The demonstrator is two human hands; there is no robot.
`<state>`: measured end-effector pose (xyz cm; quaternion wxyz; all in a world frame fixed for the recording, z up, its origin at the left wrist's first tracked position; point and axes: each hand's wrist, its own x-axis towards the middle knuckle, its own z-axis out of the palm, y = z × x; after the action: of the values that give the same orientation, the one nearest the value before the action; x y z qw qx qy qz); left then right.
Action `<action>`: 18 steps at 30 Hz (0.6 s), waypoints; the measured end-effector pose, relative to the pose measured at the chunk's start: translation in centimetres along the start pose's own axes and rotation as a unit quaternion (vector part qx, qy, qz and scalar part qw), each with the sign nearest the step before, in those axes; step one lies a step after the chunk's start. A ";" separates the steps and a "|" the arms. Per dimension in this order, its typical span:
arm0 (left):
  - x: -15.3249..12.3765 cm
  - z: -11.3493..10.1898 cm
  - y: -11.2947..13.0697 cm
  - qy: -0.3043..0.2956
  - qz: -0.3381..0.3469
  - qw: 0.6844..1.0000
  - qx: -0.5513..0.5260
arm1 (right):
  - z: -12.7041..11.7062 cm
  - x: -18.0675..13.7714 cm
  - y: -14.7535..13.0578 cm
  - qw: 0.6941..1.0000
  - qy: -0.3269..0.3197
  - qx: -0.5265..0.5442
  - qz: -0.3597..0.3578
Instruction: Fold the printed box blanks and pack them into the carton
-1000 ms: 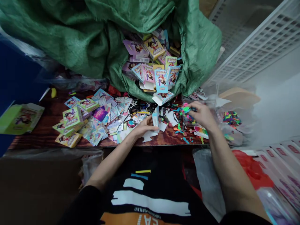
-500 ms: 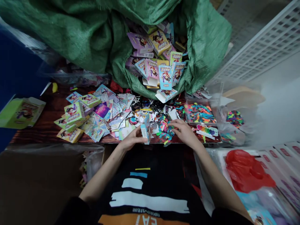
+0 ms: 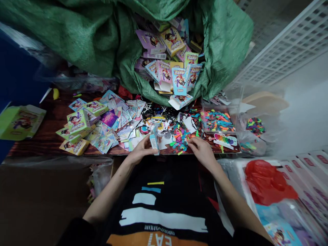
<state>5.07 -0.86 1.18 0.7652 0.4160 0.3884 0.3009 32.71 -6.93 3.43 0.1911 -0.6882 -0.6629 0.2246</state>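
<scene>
My left hand is closed around a small light-blue cardboard box, held on its edge just above the table's front. To its right lies a loose pile of small, bright, balloon-like pieces. At the right side of that pile is my right hand, thumb and fingertips drawn together; whatever is between them is too small to make out. White cut-out stickers are heaped behind the blue box.
A green woven sack full of printed boxes hangs over the back. Cards and yellow-green boxes cover the left side. A clear tray of coloured pieces stands right, near a rainbow-heart sticker. A red plastic bag lies lower right.
My right hand has drawn back from over the coloured pile to its right edge. My left hand has shifted slightly left with the blue box, which remains in its grasp.
</scene>
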 end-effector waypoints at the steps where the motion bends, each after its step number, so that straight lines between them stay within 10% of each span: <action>1: 0.0 0.1 0.0 -0.002 0.001 1.000 -0.001 | 0.3 0.2 -0.1 1.000 0.015 -0.007 0.002; 6: -0.1 0.5 0.6 -0.014 0.010 1.000 -0.001 | 1.4 2.3 -0.5 0.998 0.045 -0.038 0.013; 10: -0.7 0.1 1.2 0.000 0.012 1.000 0.015 | 0.5 4.0 -0.4 0.983 0.101 0.149 0.042; 18: -0.7 0.0 1.0 0.062 0.059 0.964 0.250 | -1.9 5.3 -2.2 0.792 0.027 0.571 0.214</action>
<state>4.56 -0.89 2.31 0.5918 0.5968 0.4729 0.2645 32.02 -1.47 5.92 0.5141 -0.5837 -0.2443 0.5791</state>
